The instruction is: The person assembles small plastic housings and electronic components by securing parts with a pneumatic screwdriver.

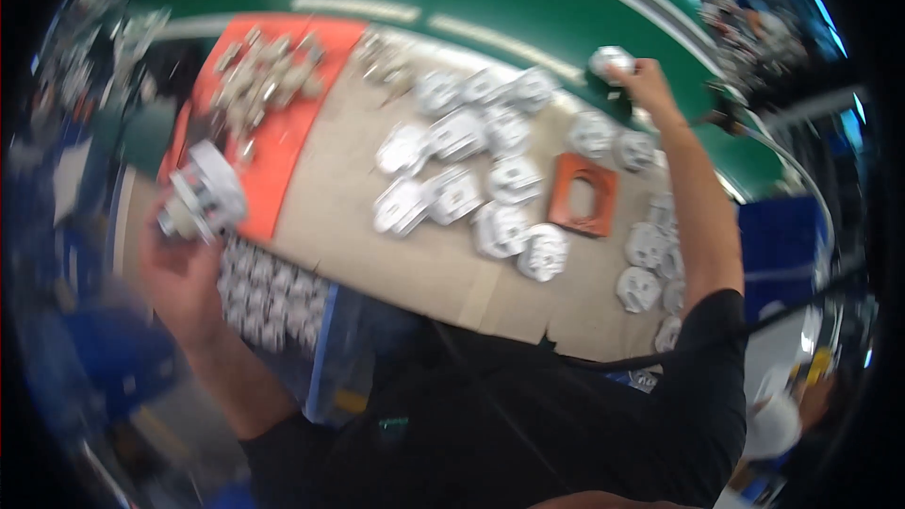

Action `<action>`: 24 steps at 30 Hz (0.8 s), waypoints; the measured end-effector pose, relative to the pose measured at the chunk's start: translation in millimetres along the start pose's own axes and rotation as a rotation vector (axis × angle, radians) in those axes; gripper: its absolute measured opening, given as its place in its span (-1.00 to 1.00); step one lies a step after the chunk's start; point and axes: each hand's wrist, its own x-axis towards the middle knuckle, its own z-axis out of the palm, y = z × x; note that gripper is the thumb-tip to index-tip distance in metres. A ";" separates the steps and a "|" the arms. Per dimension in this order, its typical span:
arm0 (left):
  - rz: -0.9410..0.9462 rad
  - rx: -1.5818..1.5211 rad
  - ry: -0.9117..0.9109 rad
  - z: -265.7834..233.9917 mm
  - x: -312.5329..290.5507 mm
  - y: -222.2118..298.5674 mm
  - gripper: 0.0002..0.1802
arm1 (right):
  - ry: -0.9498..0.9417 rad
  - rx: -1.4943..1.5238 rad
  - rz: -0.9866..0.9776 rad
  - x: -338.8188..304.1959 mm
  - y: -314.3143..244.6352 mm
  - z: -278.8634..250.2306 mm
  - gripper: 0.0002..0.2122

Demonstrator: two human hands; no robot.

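Note:
At the left, my left hand (184,269) grips a round white plastic housing (212,179) with metal bits showing on it; the picture is smeared there. Far to the right, my right arm reaches out, and my right hand (644,85) has its fingers closed on a white plastic part (611,61) at the edge of the green belt (514,0). Between the hands, several white housings (457,135) lie in loose rows on the tan board (368,236). An orange block with a round hole (583,196) lies to their right.
Small metal-and-beige pieces (259,80) are heaped on an orange sheet (283,170) at the board's left. A bin of small whitish parts (273,292) stands below the near edge. More white housings (646,250) sit beside my right arm. A person (782,415) is at lower right.

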 end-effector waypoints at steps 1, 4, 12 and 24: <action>-0.016 0.103 0.110 -41.6 -12.7 -8.0 -0.46 | 0.089 -0.160 -0.058 1.7 -0.7 12.2 -0.23; -0.194 0.269 0.460 -105.3 -60.4 -47.0 -0.58 | 0.199 -0.163 -0.075 28.0 20.9 -28.8 -0.40; -0.987 0.792 0.768 -212.7 -263.5 -232.9 -0.41 | 0.092 -0.242 0.030 59.8 37.1 -59.0 -0.40; -1.432 0.556 0.391 -89.6 -253.1 -325.4 -0.51 | 0.285 -0.217 -0.051 87.4 118.4 -167.5 -0.42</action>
